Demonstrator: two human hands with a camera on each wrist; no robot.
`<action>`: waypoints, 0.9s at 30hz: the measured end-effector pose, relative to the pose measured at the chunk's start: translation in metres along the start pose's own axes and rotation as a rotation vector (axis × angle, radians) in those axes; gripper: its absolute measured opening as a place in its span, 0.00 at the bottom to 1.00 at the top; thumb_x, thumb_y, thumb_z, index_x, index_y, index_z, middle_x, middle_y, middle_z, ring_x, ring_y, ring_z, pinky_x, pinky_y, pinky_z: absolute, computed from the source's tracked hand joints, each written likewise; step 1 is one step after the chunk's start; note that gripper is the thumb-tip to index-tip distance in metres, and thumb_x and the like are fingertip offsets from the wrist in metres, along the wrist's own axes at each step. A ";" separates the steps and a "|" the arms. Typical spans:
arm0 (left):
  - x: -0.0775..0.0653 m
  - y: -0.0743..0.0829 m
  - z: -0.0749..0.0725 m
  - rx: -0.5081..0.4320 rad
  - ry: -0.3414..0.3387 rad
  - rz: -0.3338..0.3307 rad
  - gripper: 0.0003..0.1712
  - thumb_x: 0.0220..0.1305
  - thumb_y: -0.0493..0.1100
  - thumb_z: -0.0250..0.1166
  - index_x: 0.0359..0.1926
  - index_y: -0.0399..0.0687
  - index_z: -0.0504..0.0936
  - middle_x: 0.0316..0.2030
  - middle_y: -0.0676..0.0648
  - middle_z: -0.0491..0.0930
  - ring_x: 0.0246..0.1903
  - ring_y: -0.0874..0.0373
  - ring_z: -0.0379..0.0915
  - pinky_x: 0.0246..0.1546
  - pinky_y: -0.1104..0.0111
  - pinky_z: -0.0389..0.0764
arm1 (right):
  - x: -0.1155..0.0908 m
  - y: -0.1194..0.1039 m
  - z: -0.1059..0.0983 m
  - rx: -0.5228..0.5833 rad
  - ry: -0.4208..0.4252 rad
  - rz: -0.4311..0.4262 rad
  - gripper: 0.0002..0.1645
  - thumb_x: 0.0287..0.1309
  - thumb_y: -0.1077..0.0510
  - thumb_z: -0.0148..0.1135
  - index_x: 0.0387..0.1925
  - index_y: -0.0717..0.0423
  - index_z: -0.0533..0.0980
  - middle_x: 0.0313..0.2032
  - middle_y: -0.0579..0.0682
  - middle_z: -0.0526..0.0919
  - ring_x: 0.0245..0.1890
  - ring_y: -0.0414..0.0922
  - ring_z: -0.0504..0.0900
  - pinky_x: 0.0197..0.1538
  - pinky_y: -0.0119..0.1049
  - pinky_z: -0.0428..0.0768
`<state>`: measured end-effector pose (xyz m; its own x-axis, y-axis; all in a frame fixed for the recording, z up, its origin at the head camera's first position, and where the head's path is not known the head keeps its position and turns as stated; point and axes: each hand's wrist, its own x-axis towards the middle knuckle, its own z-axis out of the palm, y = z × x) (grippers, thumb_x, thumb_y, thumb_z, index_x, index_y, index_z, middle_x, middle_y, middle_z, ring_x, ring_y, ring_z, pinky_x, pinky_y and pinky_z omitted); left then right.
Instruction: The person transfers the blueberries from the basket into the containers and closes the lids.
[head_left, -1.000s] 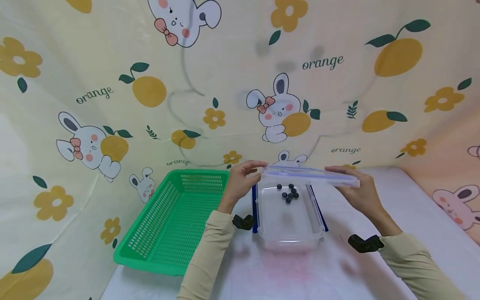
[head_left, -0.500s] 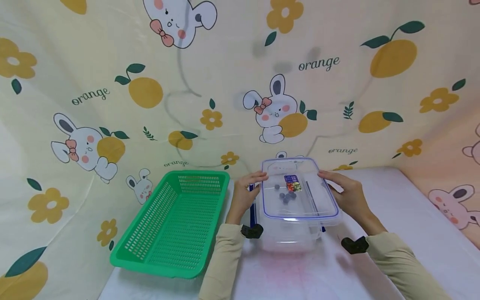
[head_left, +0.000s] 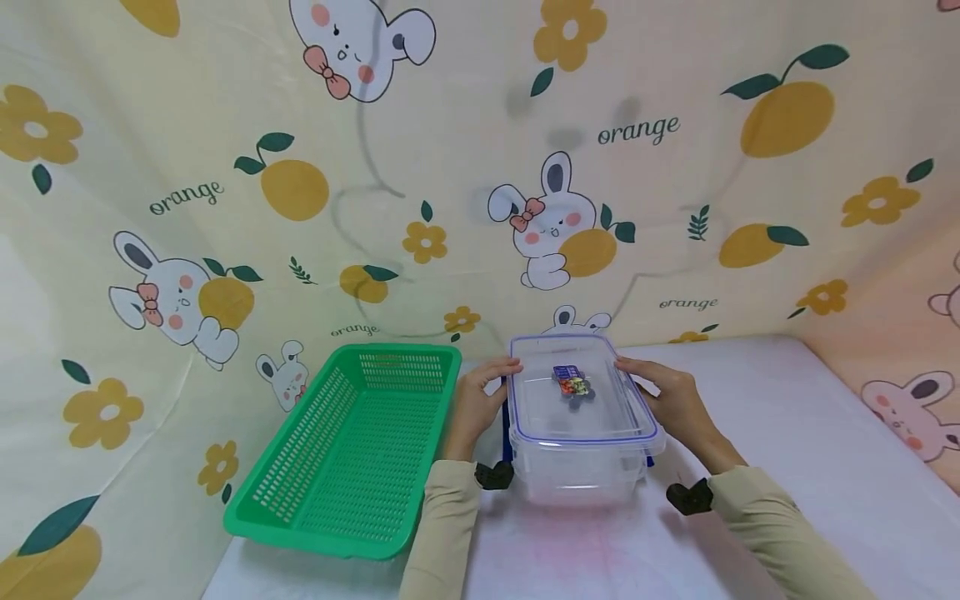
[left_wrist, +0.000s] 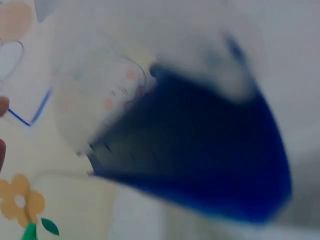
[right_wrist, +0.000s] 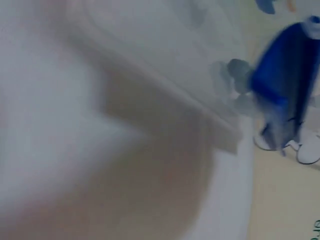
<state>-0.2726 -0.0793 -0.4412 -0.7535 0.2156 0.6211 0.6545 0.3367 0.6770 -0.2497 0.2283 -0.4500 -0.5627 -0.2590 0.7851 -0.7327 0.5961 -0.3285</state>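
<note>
A clear lid (head_left: 547, 421) with a blue rim and a small printed label lies over the clear plastic food container (head_left: 577, 475), nearly level with its top. My left hand (head_left: 477, 402) holds the lid's left edge, and my right hand (head_left: 678, 408) holds its right edge. Several dark berries, likely blueberries (head_left: 576, 402), show through the lid, partly covered by the label. A blue side latch (left_wrist: 215, 150) hangs open, large and blurred, in the left wrist view. Another blue latch (right_wrist: 287, 75) sticks out in the right wrist view.
To the left of the container stands a green plastic basket (head_left: 352, 467) with slotted walls. Both rest on a white-covered table (head_left: 750, 433). A patterned cloth backdrop (head_left: 450, 167) rises behind and at the sides.
The lid, first held edge-on above the container, has been tilted flat and lowered onto it. Both hands have come down with it, the right one also moving left.
</note>
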 end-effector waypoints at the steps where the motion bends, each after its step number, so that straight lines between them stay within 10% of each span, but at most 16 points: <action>1: -0.002 -0.003 0.000 0.004 -0.014 0.000 0.15 0.55 0.23 0.68 0.43 0.37 0.87 0.48 0.43 0.83 0.55 0.49 0.75 0.57 0.62 0.71 | -0.001 0.001 0.002 -0.001 0.001 0.000 0.32 0.32 0.83 0.72 0.46 0.65 0.82 0.46 0.60 0.84 0.44 0.60 0.82 0.54 0.17 0.64; 10: -0.012 -0.024 0.005 0.020 -0.047 0.088 0.18 0.51 0.20 0.68 0.43 0.35 0.86 0.48 0.41 0.82 0.54 0.46 0.76 0.54 0.62 0.74 | -0.010 0.004 0.014 -0.152 -0.088 -0.036 0.31 0.36 0.83 0.70 0.48 0.66 0.80 0.48 0.62 0.82 0.46 0.61 0.81 0.44 0.49 0.79; 27: -0.012 -0.036 0.008 0.078 -0.068 0.143 0.17 0.51 0.19 0.66 0.42 0.34 0.86 0.48 0.40 0.82 0.53 0.46 0.76 0.55 0.63 0.73 | -0.011 0.005 0.018 -0.296 -0.160 -0.108 0.28 0.40 0.79 0.69 0.49 0.67 0.79 0.48 0.63 0.82 0.43 0.61 0.83 0.40 0.50 0.81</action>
<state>-0.2880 -0.0868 -0.4765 -0.6572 0.3270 0.6791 0.7504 0.3674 0.5494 -0.2542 0.2202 -0.4702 -0.5583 -0.4346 0.7067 -0.6619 0.7469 -0.0636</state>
